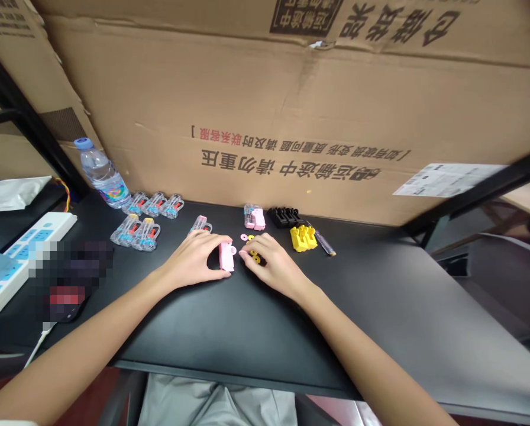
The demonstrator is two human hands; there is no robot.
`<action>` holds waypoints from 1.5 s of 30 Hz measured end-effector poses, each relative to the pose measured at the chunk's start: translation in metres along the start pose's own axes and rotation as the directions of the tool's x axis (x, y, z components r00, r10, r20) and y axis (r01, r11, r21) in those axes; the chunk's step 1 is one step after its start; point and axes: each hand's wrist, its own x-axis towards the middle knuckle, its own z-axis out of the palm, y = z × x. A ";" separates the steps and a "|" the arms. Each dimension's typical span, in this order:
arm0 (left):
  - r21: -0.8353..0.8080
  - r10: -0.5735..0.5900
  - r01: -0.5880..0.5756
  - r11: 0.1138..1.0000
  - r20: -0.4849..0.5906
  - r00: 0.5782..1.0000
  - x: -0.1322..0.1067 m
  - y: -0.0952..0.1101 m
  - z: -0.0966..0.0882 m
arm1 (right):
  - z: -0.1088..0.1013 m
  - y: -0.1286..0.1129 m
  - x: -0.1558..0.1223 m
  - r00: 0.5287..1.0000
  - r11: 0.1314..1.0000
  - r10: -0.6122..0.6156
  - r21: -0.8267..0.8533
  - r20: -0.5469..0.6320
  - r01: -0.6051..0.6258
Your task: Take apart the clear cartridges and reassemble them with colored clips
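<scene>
My left hand [194,260] grips a small pink plastic part [226,257] between thumb and fingertips, holding it just above the black tabletop. A pink round piece [233,250] shows at that part's right side. Close by on the right, my right hand [269,263] is curled with thumb and fingertips together; whatever they may pinch is too small to make out. Small yellow rings [256,258] lie under and beside its fingers, and a pink ring [244,237] lies just beyond. Behind my left hand, a clear plastic piece with a pink top [201,223] is partly hidden.
Several clear plastic pieces [145,235] stand at left near a water bottle [103,174]. A clear-and-pink piece [254,218], black parts [284,216], yellow parts [303,238] and a screwdriver-like tool [325,242] lie behind my right hand. A power strip [29,260] lies far left; cardboard [291,94] walls the back.
</scene>
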 end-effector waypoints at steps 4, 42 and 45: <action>-0.009 0.033 -0.033 0.999 0.011 0.999 -0.001 0.005 0.000 | -0.002 -0.008 -0.003 0.990 0.936 0.139 0.331 -0.031 -0.121; -0.015 0.108 -0.108 0.994 0.018 0.994 -0.001 0.011 0.006 | 0.007 -0.012 0.001 0.909 0.579 0.401 0.739 0.109 -0.344; -0.027 0.110 -0.109 0.994 0.035 0.993 -0.001 0.011 0.006 | 0.007 -0.009 0.004 0.901 0.530 0.403 0.762 0.161 -0.373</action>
